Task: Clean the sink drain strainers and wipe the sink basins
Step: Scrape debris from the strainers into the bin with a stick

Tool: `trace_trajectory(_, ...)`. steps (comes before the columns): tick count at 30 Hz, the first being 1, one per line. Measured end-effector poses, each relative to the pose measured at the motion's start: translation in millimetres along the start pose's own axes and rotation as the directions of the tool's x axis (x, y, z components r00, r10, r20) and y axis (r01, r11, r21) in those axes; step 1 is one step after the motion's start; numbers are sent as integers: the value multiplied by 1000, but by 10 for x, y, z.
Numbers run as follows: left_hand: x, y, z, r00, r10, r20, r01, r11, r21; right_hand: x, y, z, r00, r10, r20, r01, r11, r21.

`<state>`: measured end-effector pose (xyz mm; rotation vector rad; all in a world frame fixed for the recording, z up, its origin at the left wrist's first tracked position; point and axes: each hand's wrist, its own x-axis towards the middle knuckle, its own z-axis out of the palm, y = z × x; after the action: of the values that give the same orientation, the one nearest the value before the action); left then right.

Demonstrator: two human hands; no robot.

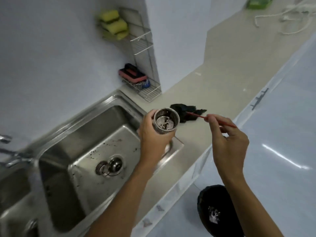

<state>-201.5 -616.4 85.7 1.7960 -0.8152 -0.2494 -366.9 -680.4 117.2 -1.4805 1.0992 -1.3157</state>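
Strainer cup (pixel 166 123): clasped in left hand (pixel 153 135), mouth tilted up for picking; red stick (pixel 212 119) pinched in right hand (pixel 229 142).

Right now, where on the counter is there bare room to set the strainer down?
The widest bare patch of counter runs from the black cloth back toward the white cord. A narrower strip lies between the sink rim and the counter's front edge. It is crowded at the wire rack in the wall corner. The left hand holds the strainer; the right hand holds a red stick.
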Motion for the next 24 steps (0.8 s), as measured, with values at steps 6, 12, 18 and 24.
trace_trajectory(6, 129, -1363, -1375, 970, -232, -76, 244, 925, 292, -617, 295, 1221, 944, 12, 331, 27, 993, -111)
trace_trajectory(12, 214, -2524, -1529, 929, -361, 82, 282, 833, 475, -1038, 698, 1976, 857, 116, 503, 63, 944, -325)
trace_trajectory(18, 407, -3203, -1327, 931, -279, 237, 7, 662, 750, -1084, 984, 2412, 849, 197, 491, 66, 882, -467)
trace_trajectory(24, 312, -3403, -1358, 906, -334, 261, -9, 600, 800, -1061, 1063, 2595, 853, 250, 458, 11, 868, -496)
